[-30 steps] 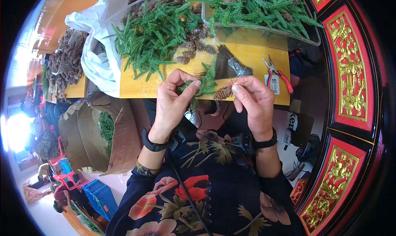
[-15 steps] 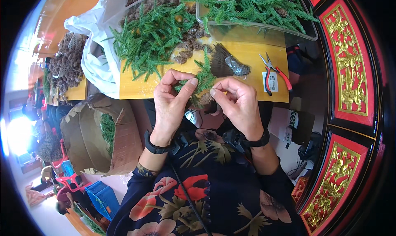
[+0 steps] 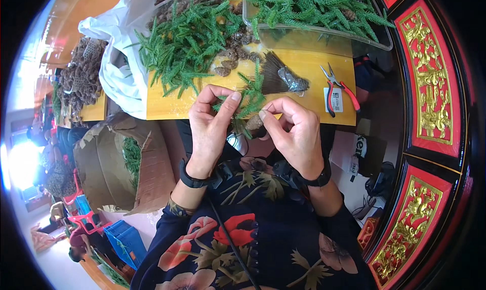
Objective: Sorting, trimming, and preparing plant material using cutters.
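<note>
My left hand pinches a green artificial pine sprig between thumb and fingers, just over the table's near edge. A small brown pine cone hangs at the sprig's lower end. At the cone's right side, my right hand has thumb and forefinger pressed together; whether it grips the cone or a thin wire on it cannot be made out. Beyond the hands lies a fan of thin dark wires, partly wrapped in clear plastic. Red-handled pliers rest open-jawed to the right, over a white label.
A heap of green sprigs and loose pine cones cover the table's left part. A clear bin of sprigs stands at the back. A white plastic bag and an open cardboard box are at the left; carved red panels line the right.
The sprig and cone have turned slightly between my fingers, the cone tilting a little. Both hands keep nearly the same place.
</note>
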The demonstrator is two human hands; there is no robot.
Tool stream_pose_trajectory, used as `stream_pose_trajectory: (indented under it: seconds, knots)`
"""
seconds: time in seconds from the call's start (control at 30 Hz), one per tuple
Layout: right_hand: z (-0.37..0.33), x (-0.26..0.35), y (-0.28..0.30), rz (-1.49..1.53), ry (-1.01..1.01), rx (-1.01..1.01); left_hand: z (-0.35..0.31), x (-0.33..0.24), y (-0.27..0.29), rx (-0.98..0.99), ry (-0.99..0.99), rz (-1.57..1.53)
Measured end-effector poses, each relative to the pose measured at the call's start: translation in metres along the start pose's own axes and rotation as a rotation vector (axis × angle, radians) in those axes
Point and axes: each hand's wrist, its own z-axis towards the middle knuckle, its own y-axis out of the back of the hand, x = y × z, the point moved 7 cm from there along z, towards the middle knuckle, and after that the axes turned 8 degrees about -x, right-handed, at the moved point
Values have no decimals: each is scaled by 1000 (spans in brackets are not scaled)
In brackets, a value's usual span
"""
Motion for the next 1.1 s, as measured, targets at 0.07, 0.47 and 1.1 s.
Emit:
stream_pose_trajectory:
  seconds: [0.07, 0.47, 1.1]
  knots:
    - [0, 2, 1, -1, 21, -15, 1, 1, 2, -20, -75, 64]
    - [0, 3, 5, -120, 86, -86, -16, -27, -10, -66, -488, 483]
    - [0, 3, 0, -234, 308, -191, -6, 36, -11, 220, 407, -168]
